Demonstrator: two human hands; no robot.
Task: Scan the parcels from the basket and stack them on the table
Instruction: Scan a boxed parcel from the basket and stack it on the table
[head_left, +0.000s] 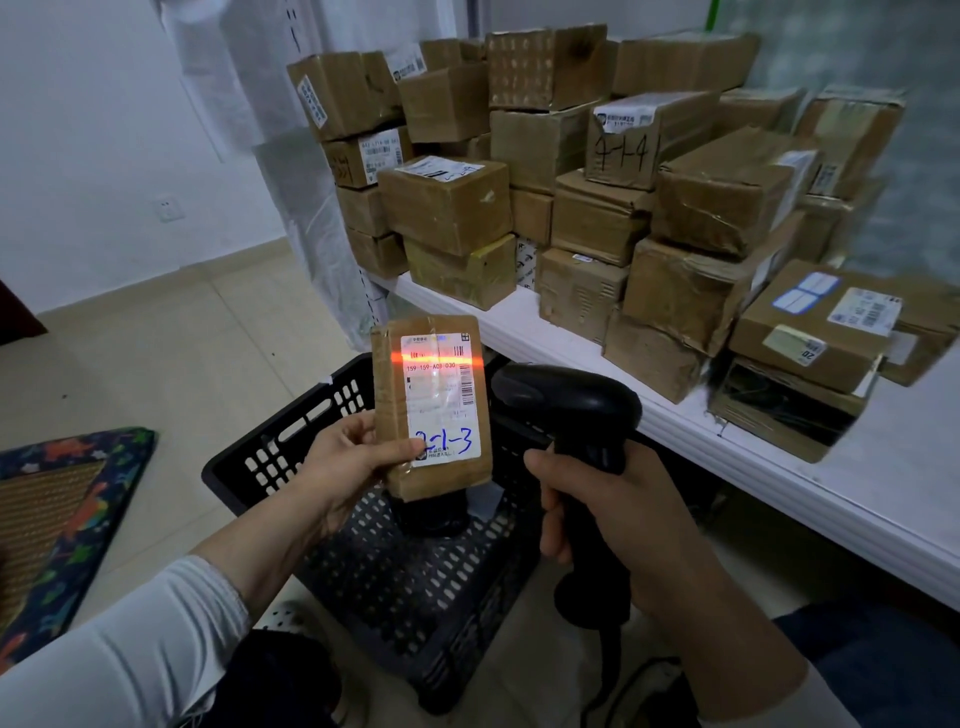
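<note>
Holding the small brown taped cardboard parcel (432, 408) pinched in the left hand (347, 467), the right hand (597, 499) gripped the black handheld scanner (571, 410); the beam needed to sit squarely across the barcode.

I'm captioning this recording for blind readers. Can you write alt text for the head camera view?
A left hand holds a small brown parcel upright above a black basket while the right hand aims a black scanner, its red line crossing the label. Stacked cardboard boxes crowd the white table behind.
</note>
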